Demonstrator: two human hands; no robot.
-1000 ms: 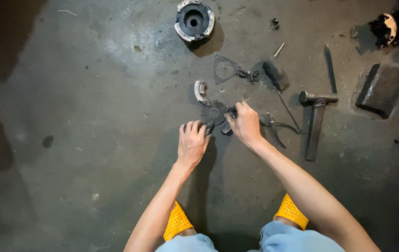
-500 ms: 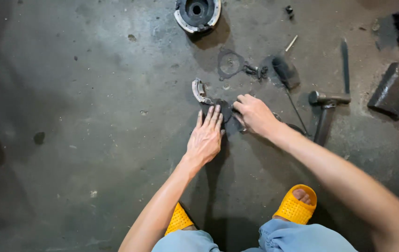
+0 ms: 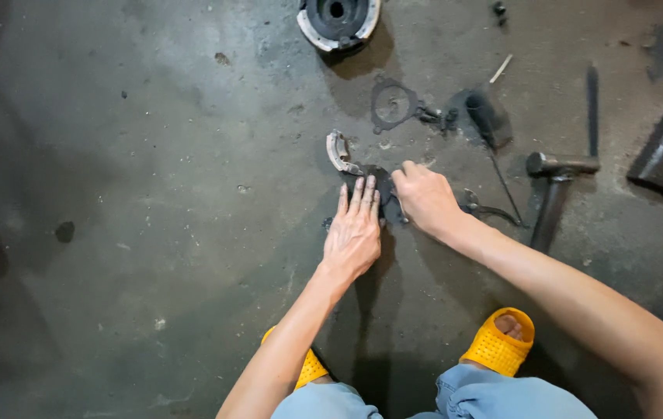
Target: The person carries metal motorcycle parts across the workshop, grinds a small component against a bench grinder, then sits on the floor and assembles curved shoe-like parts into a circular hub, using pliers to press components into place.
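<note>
Likely stiff, heavy, oily metal, the dark part lies under the flat, open left hand, the right hand's grip pinching its edge.

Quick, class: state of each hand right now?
Left hand: open, fingers flat on the dark metal part on the floor.
Right hand: curled against the same part; a real grip cannot be told.

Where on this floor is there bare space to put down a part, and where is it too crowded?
The concrete floor left of the left hand is bare. The strip between the curved brake shoe and the round drum is narrow. Right of the right hand it is crowded: gasket, hammer, dark block.
</note>
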